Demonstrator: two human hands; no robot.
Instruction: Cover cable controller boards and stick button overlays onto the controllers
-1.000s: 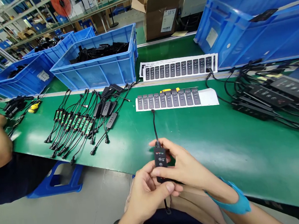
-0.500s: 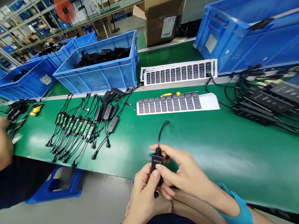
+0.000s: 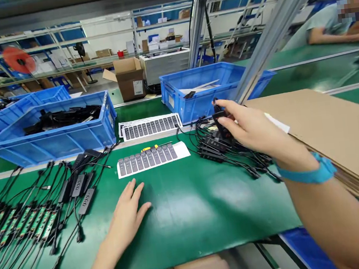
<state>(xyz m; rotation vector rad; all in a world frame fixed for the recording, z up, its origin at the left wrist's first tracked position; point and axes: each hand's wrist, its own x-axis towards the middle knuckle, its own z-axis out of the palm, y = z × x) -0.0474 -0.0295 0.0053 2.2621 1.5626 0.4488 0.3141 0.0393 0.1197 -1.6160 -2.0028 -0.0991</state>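
Note:
My right hand (image 3: 254, 133) pinches a small black control box (image 3: 220, 116) with a cable, holding it over a pile of similar black control boxes (image 3: 212, 144) and cables. My fingers hide part of it. My left hand (image 3: 125, 215) is empty, its fingers spread over the green table. Just beyond it lies a white sheet (image 3: 183, 150) carrying a row of grey button labels (image 3: 143, 160). To its left are grey cased control boxes (image 3: 86, 200) and several wired green circuit boards (image 3: 24, 223).
A yellow screwdriver (image 3: 147, 149) lies behind the label sheet. More label sheets (image 3: 151, 127) are farther back. Blue bins (image 3: 71, 139) line the far side. A slanted metal post (image 3: 263, 63) and stacked cardboard (image 3: 332, 122) stand at the right. Another person (image 3: 325, 29) sits at the back right.
My right hand has carried the control box from in front of me to the pile on the right. My left hand has let go of it and opened. The view has turned right.

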